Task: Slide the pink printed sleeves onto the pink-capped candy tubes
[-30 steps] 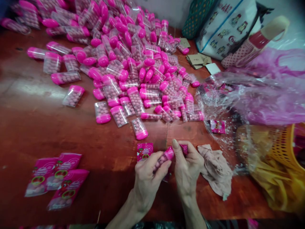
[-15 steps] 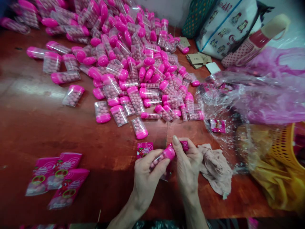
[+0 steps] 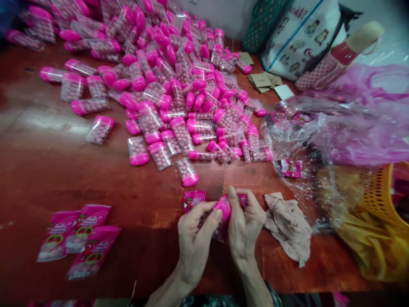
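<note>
My left hand is closed around a small clear container with a pink cap, its thumb on the cap. Beside it, my right hand pinches a pink printed packet, mostly hidden by the fingers. The container is against the packet between both hands. Just behind my left hand lies another pink packet, flat on the table. Beyond the hands, a large pile of pink-capped containers with small pink balls inside covers the back of the table.
Three filled packets lie at the left on the wooden table. A crumpled cloth rests right of my hands. Farther right are clear plastic wrap, a yellow basket and, behind, a printed bag.
The container in my left hand has tilted and moved in against the packet, and my left thumb has shifted onto its cap. My right hand has moved slightly left.
</note>
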Available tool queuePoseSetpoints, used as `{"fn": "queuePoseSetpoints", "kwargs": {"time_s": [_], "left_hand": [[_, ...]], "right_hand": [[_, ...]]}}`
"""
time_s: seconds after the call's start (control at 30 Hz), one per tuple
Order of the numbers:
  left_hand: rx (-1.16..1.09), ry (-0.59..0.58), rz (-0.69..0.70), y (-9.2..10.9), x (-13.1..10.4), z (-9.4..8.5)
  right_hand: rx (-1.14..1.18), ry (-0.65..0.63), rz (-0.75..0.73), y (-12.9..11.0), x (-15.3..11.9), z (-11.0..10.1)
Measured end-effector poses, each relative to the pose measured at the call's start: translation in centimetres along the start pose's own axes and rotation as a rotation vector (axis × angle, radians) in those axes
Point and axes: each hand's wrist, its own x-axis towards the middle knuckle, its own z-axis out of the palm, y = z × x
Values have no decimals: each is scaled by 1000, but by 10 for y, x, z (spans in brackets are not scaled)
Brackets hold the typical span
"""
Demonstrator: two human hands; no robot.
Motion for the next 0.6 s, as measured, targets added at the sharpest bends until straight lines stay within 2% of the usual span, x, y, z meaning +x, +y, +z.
{"fn": "queuePoseSetpoints", "kwargs": {"time_s": [0.1,0.13,0.23,0.3,0.37,0.47,0.6], "left_hand": [[-93,6,-93,-7,-1,-1],[-145,9,-117,-9,1,-1],[-261,40,-89,-10,6,-2],[-295,49,-45,-8,9,-3],[-308,39,-27,-5,10,-4],[-297,42,-25,-1,9,-7],[-301,64,-27,0,9,-13]], "right_hand": [[88,175,28,-5,21,-14],[96,190,31,-7,26,-18],[189,-16,122,-5,32,-26],[314,-194,207,-1,27,-24],[413,-299,263,4,22,-21],[418,-307,277,7,17,-18],[298,-293,255,6,16,-19]]}}
